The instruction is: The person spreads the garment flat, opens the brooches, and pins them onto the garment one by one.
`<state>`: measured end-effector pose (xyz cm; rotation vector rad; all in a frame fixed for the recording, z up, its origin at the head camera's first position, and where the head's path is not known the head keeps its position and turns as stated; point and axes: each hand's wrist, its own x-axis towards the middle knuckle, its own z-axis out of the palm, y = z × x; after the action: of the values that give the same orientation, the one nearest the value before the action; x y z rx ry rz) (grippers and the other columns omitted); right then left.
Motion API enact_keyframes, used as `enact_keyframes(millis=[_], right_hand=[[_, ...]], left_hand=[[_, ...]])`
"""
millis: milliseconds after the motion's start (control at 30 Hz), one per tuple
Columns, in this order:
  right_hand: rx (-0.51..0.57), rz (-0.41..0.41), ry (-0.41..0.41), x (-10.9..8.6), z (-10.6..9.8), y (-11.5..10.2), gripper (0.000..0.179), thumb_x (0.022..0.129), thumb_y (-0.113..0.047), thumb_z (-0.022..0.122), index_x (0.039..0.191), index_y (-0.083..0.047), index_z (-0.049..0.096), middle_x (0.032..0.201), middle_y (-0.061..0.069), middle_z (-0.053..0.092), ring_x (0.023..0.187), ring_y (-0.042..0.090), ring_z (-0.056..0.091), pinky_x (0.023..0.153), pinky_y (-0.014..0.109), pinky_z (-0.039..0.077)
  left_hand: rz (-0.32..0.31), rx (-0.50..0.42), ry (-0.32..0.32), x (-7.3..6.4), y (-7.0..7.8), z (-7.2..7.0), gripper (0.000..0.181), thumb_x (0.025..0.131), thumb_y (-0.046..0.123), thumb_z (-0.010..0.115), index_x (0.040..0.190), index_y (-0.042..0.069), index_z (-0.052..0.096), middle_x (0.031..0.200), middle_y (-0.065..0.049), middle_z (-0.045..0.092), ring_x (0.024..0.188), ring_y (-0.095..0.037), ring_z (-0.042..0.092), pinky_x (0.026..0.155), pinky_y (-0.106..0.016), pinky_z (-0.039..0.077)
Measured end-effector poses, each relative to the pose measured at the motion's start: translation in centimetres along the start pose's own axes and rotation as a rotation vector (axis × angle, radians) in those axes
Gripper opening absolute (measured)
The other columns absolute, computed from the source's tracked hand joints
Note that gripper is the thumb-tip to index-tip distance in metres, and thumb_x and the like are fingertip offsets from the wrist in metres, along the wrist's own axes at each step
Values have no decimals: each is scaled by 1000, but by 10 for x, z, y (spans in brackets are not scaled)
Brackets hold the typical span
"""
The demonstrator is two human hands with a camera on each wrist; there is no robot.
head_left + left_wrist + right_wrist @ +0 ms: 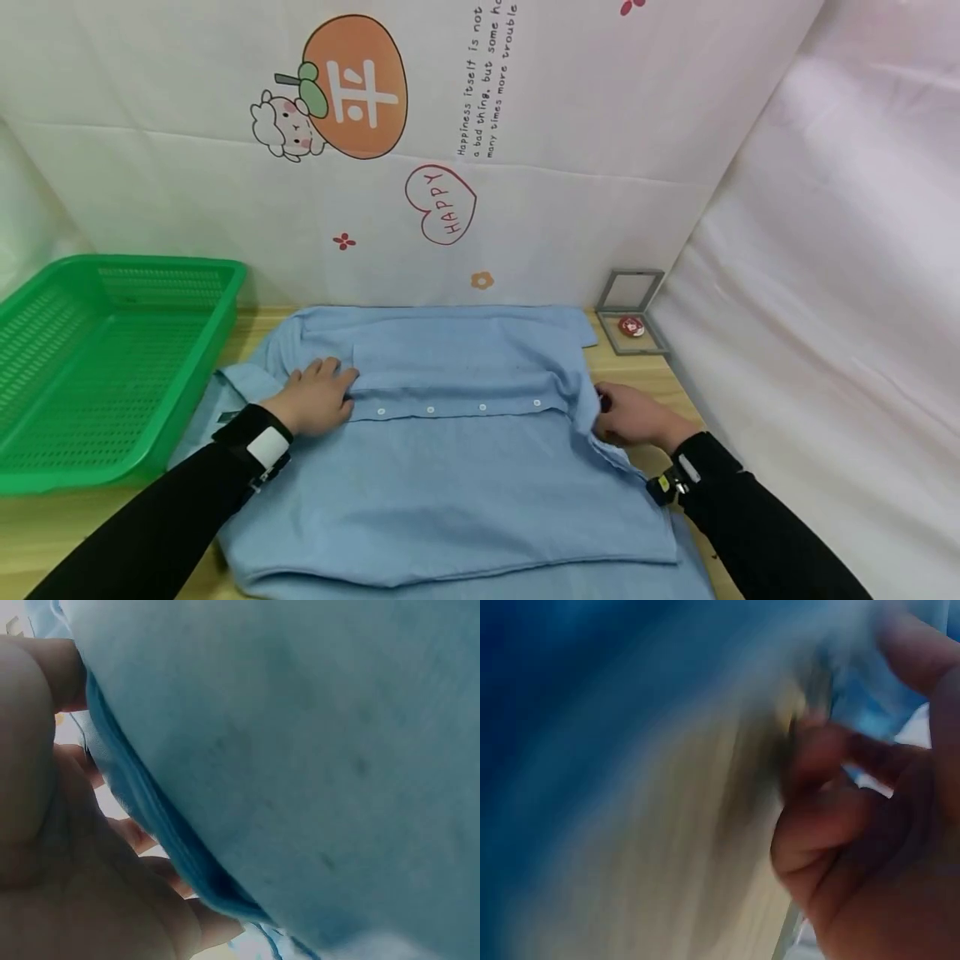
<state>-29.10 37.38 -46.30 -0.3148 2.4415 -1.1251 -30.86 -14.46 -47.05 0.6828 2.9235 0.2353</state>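
A light blue button-up shirt (465, 483) lies spread sideways, a row of small white buttons running across its middle. On its left part rests my left hand (318, 398), palm down with the fingers spread over the cloth beside the button row. In the left wrist view, those fingers (135, 836) reach along a fold of the fabric. My right hand (633, 415) pinches the shirt's right edge near the end of the button row, and the cloth there is bunched and a little raised. The right wrist view is blurred, with curled fingers (825, 825) at the cloth.
A green plastic basket (142, 350) stands at the left, close to the shirt. On the wooden table (678, 392) at the back right sits a small open grey case (630, 346) holding a red round piece. White printed cloth (570, 125) hangs behind, and plain white cloth on the right.
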Motion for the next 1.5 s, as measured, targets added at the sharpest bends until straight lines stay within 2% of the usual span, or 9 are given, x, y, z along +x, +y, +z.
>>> enact_keyframes(millis=[133,267,367,600,733,900,967,1200,1500], right_hand=[[232,69,-21,0,3,-10,27,105,-26,50,92,-3,52,67,10,41,57,20,38,54,32,37],[437,147,5,-1,-5,-6,26,101,-17,50,81,-3,44,67,8,36,60,20,35,58,32,36],[466,191,62,-2,-12,2,10,99,-7,50,98,1,56,73,7,52,64,18,49,61,31,45],[289,234,299,-3,-19,13,31,105,-13,45,128,6,51,100,18,58,78,24,56,70,35,48],[336,254,277,-1,-22,16,45,105,-19,49,145,1,41,131,23,50,97,28,60,79,39,51],[553,147,238,1,-29,23,53,102,-7,54,151,-3,35,119,12,60,91,19,62,76,34,52],[556,104,256,1,-32,25,48,101,-1,52,148,1,40,114,10,62,85,17,60,72,31,51],[-17,167,293,-4,-33,29,41,97,-3,52,137,5,56,138,25,52,122,37,51,94,42,46],[-344,233,284,13,-40,9,41,98,-14,46,131,10,51,128,33,53,105,41,56,81,47,47]], left_hand=[[-13,-10,-13,1,1,1,48,101,24,53,144,2,48,140,-32,39,132,-56,31,99,-72,27],[-21,-16,-15,2,0,3,49,102,25,52,145,2,46,142,-32,37,134,-55,29,100,-72,25],[-24,-15,-14,4,-1,5,50,102,25,52,145,3,46,142,-31,37,134,-54,29,100,-71,25],[-33,-28,-24,3,0,3,50,102,25,52,146,2,45,143,-32,36,135,-55,27,101,-72,24],[-36,-29,-26,2,1,2,50,102,25,52,146,2,45,143,-32,36,135,-55,26,102,-72,23],[-29,-35,-18,2,0,3,51,101,25,52,146,1,46,143,-32,36,135,-55,27,101,-72,23],[-30,-45,-8,1,-3,4,52,100,26,53,146,2,46,144,-31,36,135,-55,26,101,-74,22],[-64,-57,3,-3,-16,4,63,97,43,56,149,10,46,152,-27,30,139,-59,11,98,-81,10],[-60,-109,-66,-1,-22,2,76,95,54,59,154,10,39,156,-29,21,138,-63,6,95,-84,14]])
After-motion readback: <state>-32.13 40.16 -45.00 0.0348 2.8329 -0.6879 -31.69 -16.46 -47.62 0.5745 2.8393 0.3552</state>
